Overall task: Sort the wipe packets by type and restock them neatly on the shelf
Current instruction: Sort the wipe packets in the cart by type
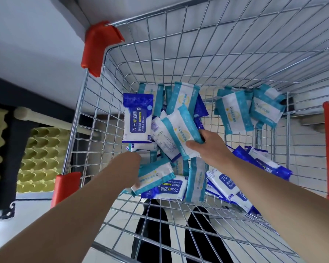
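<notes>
Your left hand [131, 163] pinches a teal packet [156, 176]. Right hand [207, 147] grips a second teal packet [179, 128], just beyond its fingers. Blue alcohol packets [137, 118] lie loose in the wire cart [179, 54] around both hands.

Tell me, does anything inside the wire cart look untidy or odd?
Teal-striped white wipe packets and dark blue alcohol wipe packets lie mixed in loose heaps in the silver wire cart, tilted every way. No damage shows.
</notes>
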`<move>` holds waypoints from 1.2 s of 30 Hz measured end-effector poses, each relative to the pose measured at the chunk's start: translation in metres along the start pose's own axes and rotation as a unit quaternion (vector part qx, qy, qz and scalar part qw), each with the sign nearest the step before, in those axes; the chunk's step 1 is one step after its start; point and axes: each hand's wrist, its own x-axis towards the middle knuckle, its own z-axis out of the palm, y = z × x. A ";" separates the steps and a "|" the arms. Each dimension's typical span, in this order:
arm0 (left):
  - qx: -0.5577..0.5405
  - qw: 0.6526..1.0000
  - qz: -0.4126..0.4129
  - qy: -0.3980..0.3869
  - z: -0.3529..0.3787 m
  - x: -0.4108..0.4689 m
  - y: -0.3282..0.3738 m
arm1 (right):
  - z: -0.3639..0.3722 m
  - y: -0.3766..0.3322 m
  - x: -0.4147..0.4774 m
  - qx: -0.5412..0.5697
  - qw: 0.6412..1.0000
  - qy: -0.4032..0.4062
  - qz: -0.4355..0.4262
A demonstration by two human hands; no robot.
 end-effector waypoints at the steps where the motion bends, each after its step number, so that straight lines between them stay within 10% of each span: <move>1: 0.012 1.000 0.006 0.002 -0.001 0.000 -0.001 | 0.000 0.001 0.000 0.001 1.000 0.002 0.005; 8: -0.176 0.984 0.020 0.020 -0.032 -0.009 -0.016 | -0.010 -0.004 0.006 0.048 0.998 0.039 0.031; 16: -0.367 0.902 -0.016 0.228 -0.081 0.011 -0.014 | -0.010 -0.023 0.040 0.147 0.978 0.121 0.083; 36: -0.600 0.778 0.004 0.188 -0.081 0.028 0.058 | -0.078 0.000 0.018 0.203 0.961 0.162 0.091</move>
